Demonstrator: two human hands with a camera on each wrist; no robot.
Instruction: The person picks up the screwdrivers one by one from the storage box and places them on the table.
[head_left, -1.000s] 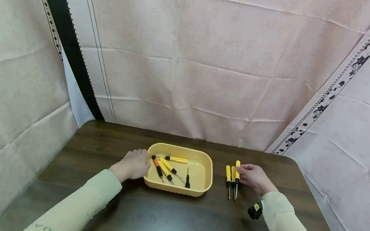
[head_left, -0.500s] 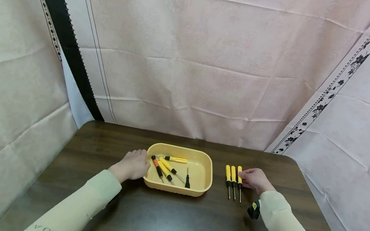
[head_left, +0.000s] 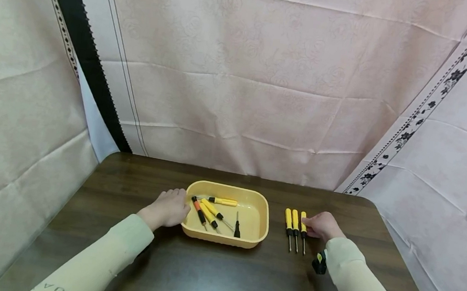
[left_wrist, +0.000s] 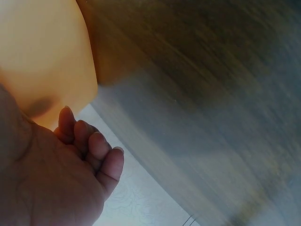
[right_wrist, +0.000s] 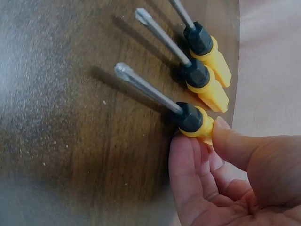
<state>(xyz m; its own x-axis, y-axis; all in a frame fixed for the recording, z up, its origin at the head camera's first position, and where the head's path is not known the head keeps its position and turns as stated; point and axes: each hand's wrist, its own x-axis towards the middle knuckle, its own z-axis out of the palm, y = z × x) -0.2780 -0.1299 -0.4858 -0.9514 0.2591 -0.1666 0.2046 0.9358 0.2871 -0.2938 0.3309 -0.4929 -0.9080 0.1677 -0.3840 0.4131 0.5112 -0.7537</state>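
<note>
My right hand [head_left: 325, 226] pinches the yellow handle of a screwdriver [head_left: 303, 231] between thumb and fingers. In the right wrist view this screwdriver [right_wrist: 191, 118] lies low over the wood, its silver shaft pointing away from the palm. Side by side to its left are two more yellow-and-black screwdrivers, a middle one [head_left: 295, 223] and an outer one [head_left: 288, 223]. My left hand [head_left: 169, 207] holds the left side of a pale yellow tray [head_left: 263, 211]. The left wrist view shows its fingers curled by the tray wall [left_wrist: 51, 52]; the thumb is hidden.
Inside the tray lie several loose screwdrivers: yellow ones [head_left: 225, 201], an orange-and-black one [head_left: 198, 211] and a small black one [head_left: 237, 230]. Everything stands on a dark wooden table [head_left: 218, 278]. Pale cloth [head_left: 239, 93] hangs behind the table and along its sides.
The right hand has brought its screwdriver down and slightly right, from overlapping the middle one to a spot beside it in the row. The left hand and tray have stayed in place.
</note>
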